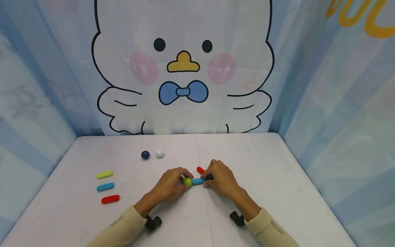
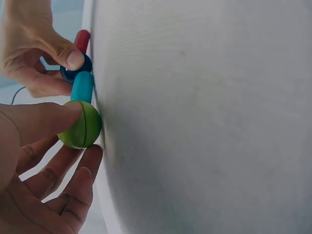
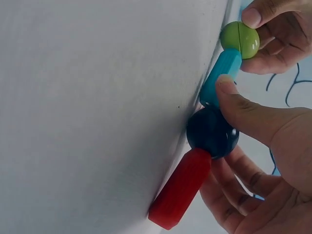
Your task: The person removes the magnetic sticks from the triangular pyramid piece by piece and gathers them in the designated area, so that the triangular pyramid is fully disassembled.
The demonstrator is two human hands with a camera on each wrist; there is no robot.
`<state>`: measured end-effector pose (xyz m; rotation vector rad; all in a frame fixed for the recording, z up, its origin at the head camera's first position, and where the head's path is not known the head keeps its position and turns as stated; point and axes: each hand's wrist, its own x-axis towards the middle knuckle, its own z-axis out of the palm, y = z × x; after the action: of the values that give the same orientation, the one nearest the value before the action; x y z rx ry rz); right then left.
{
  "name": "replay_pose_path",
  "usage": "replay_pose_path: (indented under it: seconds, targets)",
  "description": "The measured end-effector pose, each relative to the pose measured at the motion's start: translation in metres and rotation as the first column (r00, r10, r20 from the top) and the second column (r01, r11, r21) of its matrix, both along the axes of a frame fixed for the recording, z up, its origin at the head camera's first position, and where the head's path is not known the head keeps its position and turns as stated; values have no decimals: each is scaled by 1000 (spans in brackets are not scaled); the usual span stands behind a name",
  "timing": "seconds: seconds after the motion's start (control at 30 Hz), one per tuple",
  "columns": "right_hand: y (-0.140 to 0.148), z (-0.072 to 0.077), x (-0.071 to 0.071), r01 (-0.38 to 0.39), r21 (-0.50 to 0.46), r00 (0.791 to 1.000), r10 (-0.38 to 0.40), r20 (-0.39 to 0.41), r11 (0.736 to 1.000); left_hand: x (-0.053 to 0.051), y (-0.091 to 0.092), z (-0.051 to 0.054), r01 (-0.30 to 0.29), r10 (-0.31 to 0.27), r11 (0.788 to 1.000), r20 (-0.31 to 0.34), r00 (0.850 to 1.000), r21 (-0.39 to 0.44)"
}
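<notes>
We tag the left hand point(image 1: 169, 181), lower centre of frame, pinching the green ball point(image 1: 187, 182) thumb-to-fingers; the right hand point(image 1: 223, 178), similarly closed, grips the navy ball point(image 3: 209, 131). Blue rod point(image 1: 198, 181) bridges the balls, red rod point(image 3: 180, 190) meets the navy one; we'd say both ends are held to steady the joints. Three loose rods point(image 1: 105, 187), left of frame, seem parked clear of the hands.
</notes>
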<state>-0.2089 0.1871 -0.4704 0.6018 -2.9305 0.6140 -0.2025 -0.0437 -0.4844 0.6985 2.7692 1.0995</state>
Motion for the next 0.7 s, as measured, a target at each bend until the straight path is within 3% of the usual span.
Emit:
replay_pose_path:
  seconds: [0.7]
  targets:
    - [-2,-1,-2,-8,1,1000,8,-19,1000,-1,-2,0,7,-8,1000,16,1000,27]
